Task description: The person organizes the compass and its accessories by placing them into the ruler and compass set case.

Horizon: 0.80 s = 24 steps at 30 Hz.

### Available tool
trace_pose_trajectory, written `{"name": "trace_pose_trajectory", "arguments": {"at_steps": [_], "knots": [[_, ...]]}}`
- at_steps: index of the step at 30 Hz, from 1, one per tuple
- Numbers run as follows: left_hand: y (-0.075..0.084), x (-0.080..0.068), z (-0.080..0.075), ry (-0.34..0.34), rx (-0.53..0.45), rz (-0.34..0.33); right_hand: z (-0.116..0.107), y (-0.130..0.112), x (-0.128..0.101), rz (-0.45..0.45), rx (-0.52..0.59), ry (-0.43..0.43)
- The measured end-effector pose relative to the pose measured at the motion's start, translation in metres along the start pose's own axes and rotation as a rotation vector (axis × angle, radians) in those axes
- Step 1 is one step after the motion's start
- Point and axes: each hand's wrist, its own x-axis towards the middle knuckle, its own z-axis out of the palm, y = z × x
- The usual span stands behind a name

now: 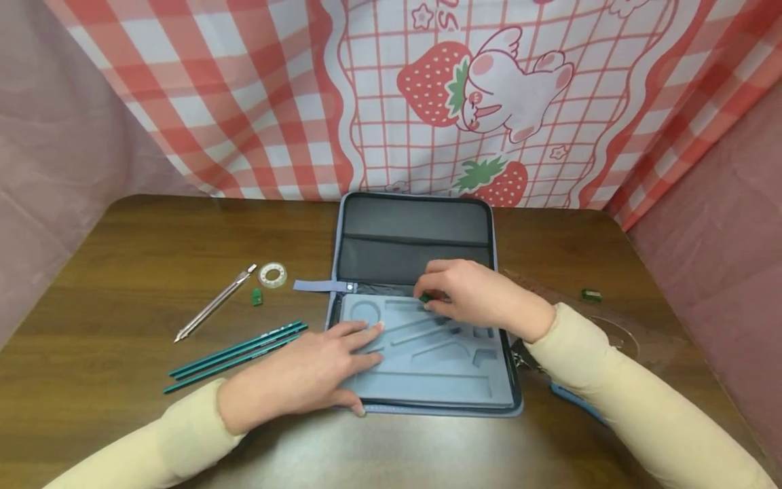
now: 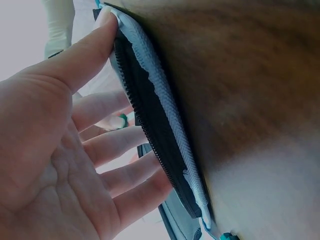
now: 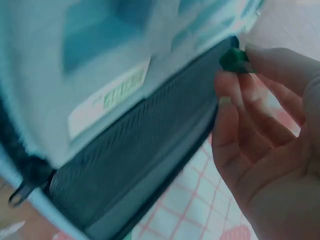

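Left hand (image 1: 305, 380) lies flat on the open case (image 1: 427, 380), fingers straight, steadying it on the table (image 1: 122, 272). Right hand (image 1: 470, 295) pinches a green piece (image 1: 424, 297) over the moulded tray.

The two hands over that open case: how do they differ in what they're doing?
The left hand lies flat, fingers straight, pressing the case's foam tray; the right hand is curled, pinching a small green piece. The left rests at the tray's near-left edge; the right sits farther back. Both wear cream sleeves.
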Motion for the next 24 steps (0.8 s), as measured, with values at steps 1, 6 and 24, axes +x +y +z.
{"name": "trace_pose_trajectory", "arguments": {"at_steps": [1,6,24], "knots": [[0.0,0.0,0.0,-0.005,-0.005,-0.001,0.002,-0.002,0.005,-0.012,-0.008,-0.006],[0.0,0.0,0.0,-0.014,-0.012,-0.003,0.012,-0.004,0.018,-0.024,-0.023,-0.062],[-0.001,0.0,0.0,-0.008,-0.01,-0.001,0.016,0.009,0.016,-0.042,-0.032,-0.098]]}}
